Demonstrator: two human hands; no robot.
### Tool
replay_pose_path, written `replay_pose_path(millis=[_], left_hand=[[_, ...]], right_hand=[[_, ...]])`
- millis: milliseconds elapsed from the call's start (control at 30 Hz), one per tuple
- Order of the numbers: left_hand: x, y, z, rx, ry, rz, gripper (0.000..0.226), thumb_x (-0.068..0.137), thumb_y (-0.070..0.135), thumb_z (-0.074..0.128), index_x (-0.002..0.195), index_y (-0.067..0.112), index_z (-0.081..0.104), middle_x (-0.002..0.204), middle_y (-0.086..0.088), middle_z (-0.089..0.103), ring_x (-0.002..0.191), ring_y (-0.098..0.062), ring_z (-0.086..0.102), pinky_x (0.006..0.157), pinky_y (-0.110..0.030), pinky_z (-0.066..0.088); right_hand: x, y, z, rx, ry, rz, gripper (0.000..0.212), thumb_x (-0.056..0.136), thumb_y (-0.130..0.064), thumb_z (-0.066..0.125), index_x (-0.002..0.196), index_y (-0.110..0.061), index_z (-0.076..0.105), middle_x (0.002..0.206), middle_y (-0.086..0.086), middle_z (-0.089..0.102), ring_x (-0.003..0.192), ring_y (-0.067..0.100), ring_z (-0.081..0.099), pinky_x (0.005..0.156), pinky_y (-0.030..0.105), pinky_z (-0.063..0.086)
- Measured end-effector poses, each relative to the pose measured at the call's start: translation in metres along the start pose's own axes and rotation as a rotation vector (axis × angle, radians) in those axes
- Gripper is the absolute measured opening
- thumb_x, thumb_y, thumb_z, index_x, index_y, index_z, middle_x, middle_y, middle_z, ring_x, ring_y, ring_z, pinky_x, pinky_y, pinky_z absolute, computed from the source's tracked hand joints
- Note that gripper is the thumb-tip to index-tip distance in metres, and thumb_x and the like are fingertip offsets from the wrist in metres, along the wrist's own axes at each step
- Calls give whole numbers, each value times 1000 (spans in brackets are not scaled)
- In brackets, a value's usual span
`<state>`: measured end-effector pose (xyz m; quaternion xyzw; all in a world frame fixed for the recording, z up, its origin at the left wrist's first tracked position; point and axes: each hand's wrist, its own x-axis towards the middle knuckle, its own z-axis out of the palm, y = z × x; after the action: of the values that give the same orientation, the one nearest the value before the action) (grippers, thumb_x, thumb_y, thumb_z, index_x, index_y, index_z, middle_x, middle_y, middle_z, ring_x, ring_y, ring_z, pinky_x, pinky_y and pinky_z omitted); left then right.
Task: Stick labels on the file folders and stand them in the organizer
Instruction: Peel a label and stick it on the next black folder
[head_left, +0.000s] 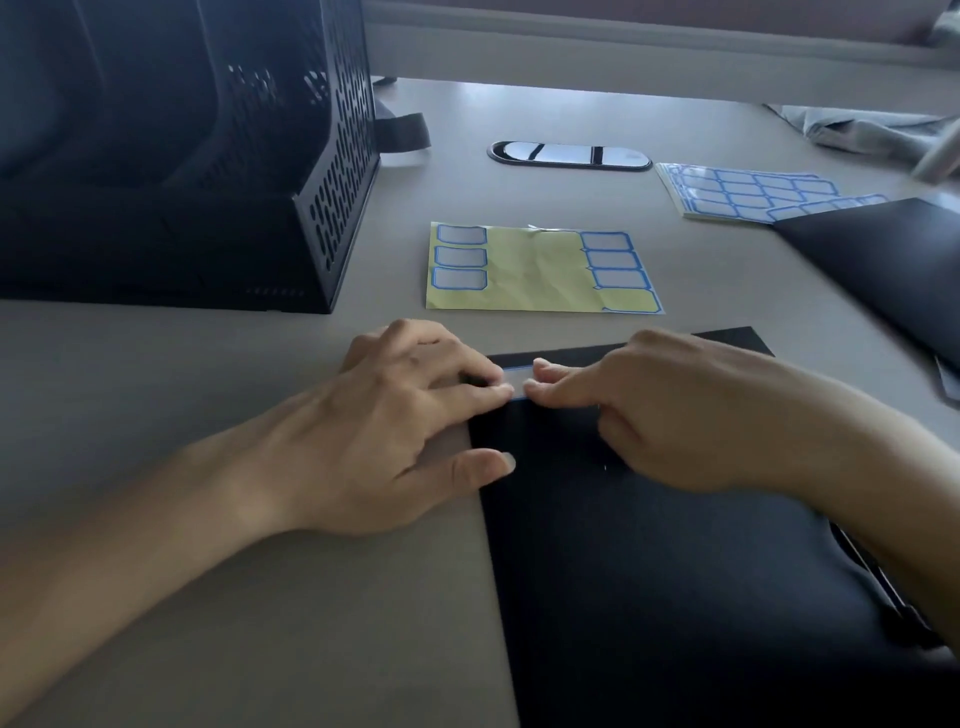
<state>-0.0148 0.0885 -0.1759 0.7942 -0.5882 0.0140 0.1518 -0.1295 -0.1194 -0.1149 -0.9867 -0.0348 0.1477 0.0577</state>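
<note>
A black file folder (649, 571) lies flat on the grey table (208, 374) in front of the person. A white label with a blue border (519, 375) sits near its far left corner. The left hand (395, 426) lies over the folder's left edge, fingers stretched out, their tips pressing the label's left end and the thumb resting on the folder's edge nearer the person. The right hand (660, 410) rests on the folder from the right, two fingertips (540, 365) touching the label's right end; whether its other fingers are curled under I cannot tell. Just beyond the folder lies a yellow backing sheet (535, 270) with blue-bordered labels left in its two outer columns. Beyond the folder and to its left stands the black perforated organizer (322, 171). Beyond it to the right lie a stack of label sheets (737, 195), partly under a second black folder (883, 260).
</note>
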Motion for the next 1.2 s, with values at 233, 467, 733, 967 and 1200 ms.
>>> replay_pose_path(millis=[233, 467, 733, 967, 1200], left_hand=[[2, -5, 2, -37, 70, 57, 58, 96, 64, 34, 130, 26, 62, 133, 18, 56, 129, -17, 42, 103, -48, 39], [-1, -22, -2, -586, 72, -173, 63, 89, 66, 44, 143, 33, 42, 126, 26, 62, 131, -2, 45, 109, -32, 34], [2, -18, 6, -105, 46, 80, 52, 97, 61, 38, 132, 31, 60, 147, 12, 45, 132, -17, 40, 104, -53, 38], [0, -8, 0, 89, 31, 112, 55, 95, 61, 37, 126, 23, 63, 140, 11, 54, 126, -22, 48, 102, -42, 37], [-1, 7, -4, 213, 54, 114, 56, 95, 59, 38, 116, 15, 65, 132, 5, 63, 113, -26, 60, 96, -46, 44]], right_hand=[[1, -6, 3, -63, 23, -4, 40, 96, -19, 41, 129, -36, 56, 147, -12, 34, 110, 21, 60, 95, 39, 48], [-2, 6, 0, 71, 24, 3, 49, 97, -30, 44, 141, -49, 33, 136, -15, 57, 118, 12, 58, 100, 39, 48], [3, 6, 5, -35, 12, 12, 66, 95, -16, 37, 149, -52, 26, 155, -25, 32, 118, 11, 59, 99, 32, 47], [0, -2, 4, 18, 48, 73, 60, 93, -19, 39, 145, -49, 38, 151, -28, 37, 101, -11, 58, 96, 31, 49], [6, 10, -8, 129, 48, 83, 44, 94, -32, 53, 137, -40, 48, 134, -15, 60, 91, 2, 57, 96, 35, 48]])
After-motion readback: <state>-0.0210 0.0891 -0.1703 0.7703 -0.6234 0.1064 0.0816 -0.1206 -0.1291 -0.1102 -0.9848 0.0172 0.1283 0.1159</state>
